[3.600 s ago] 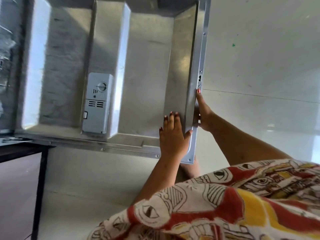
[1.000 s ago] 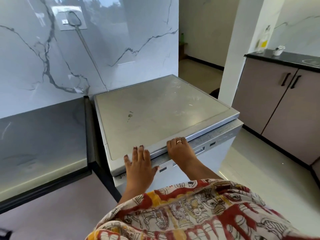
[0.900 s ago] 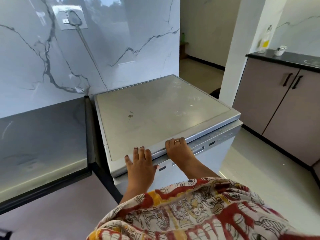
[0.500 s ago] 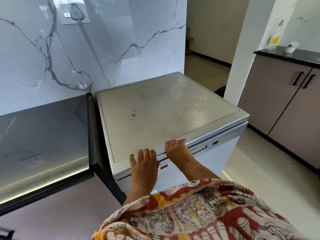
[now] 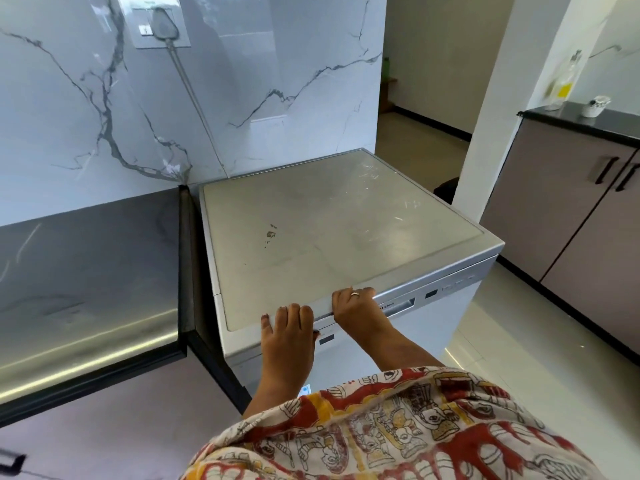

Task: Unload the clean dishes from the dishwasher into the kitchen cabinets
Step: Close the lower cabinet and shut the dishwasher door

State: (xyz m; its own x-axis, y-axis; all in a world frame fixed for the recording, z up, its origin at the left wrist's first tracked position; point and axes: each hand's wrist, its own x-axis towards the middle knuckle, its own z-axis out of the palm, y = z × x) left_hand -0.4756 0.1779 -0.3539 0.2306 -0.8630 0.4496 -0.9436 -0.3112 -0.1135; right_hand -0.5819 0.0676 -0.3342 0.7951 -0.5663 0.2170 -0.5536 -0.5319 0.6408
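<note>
The silver dishwasher (image 5: pixel 346 237) stands with its door (image 5: pixel 429 306) up against the body. No dishes are in view. My left hand (image 5: pixel 289 329) presses flat against the top front edge of the door, left of the middle, fingers pointing up. Just to its right, my right hand (image 5: pixel 356 308), with a ring on one finger, lies on the same edge beside the recessed handle (image 5: pixel 398 304). Its fingers stretch along the rim. Neither hand holds anything.
A dark countertop (image 5: pixel 86 265) adjoins the dishwasher on the left, under a marble wall with a socket and plug (image 5: pixel 161 26). On the right stands a cabinet (image 5: pixel 571 216) with black handles and a black top carrying a bottle and a small cup. Pale floor lies between.
The dishwasher door, lying open 3.6 s ago, now stands shut. Over the last second both hands stayed on its top edge while my view shifted slightly.
</note>
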